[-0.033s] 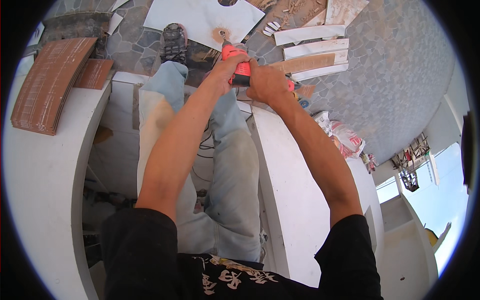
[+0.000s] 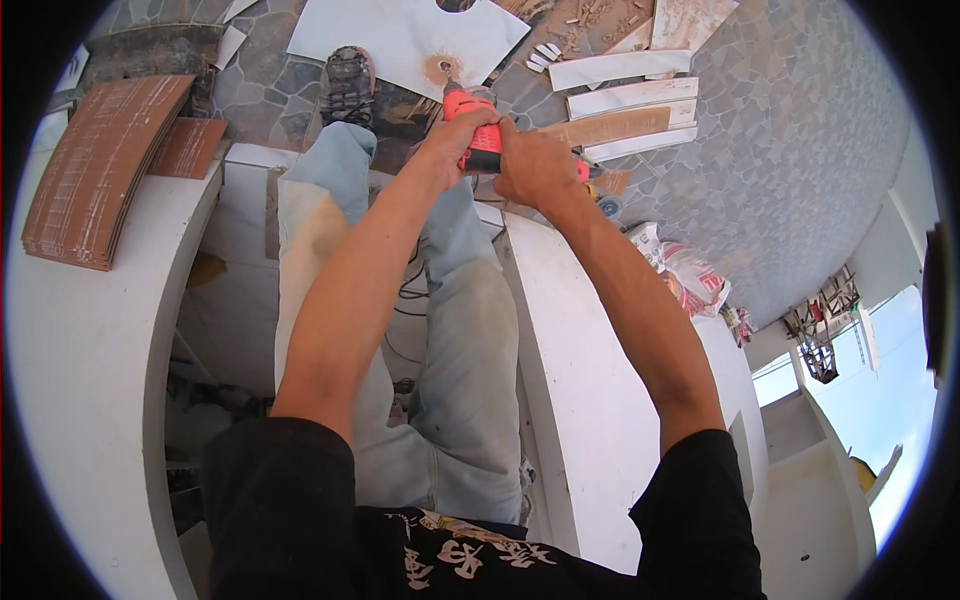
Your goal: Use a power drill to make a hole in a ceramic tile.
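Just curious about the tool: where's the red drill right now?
Top centre in the head view: the red drill is between the left hand and right hand, tip by the white slab.

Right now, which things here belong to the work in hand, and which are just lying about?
In the work:
- red power tool, held by the left hand and right hand
- white slab, dusty around the tool's tip

Apparently just lying about:
- stack of brown panels, left
- white strips, right
- plastic bags, farther right
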Motion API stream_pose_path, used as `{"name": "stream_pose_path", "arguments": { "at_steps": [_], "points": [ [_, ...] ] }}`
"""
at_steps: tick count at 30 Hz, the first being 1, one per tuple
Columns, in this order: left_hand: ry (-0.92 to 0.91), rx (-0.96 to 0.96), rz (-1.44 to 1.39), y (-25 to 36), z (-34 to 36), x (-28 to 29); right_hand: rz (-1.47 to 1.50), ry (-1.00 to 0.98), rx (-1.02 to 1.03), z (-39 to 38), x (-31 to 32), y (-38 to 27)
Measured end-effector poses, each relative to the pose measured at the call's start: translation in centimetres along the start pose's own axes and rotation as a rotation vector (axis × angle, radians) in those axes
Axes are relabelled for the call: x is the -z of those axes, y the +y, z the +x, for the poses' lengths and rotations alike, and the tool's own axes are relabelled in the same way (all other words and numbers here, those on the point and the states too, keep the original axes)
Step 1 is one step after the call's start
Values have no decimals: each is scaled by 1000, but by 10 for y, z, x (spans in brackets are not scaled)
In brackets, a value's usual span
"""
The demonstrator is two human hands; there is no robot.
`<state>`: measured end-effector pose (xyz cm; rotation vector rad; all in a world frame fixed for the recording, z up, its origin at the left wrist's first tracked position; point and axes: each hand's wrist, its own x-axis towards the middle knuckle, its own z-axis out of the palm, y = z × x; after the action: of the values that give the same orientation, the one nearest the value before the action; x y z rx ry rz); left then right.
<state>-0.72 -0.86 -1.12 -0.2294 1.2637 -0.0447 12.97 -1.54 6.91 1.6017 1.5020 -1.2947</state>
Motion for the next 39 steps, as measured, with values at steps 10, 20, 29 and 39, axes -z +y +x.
{"name": "stream_pose_path", "arguments": {
  "at_steps": [10,20,29,39],
  "points": [
    [6,-15,-48,-9,2,-15,-22,56,4,-3,-7,18],
    [17,-40,-26,-4,7,-8,-27,31,8,4,-5,14],
    [10,-40,-31,-4,5,-5,-55,36,-2,5,-7,11],
    [-2,-18,-13,-1,1,-7,-30,82,33,5,-9,14]
  ]
}}
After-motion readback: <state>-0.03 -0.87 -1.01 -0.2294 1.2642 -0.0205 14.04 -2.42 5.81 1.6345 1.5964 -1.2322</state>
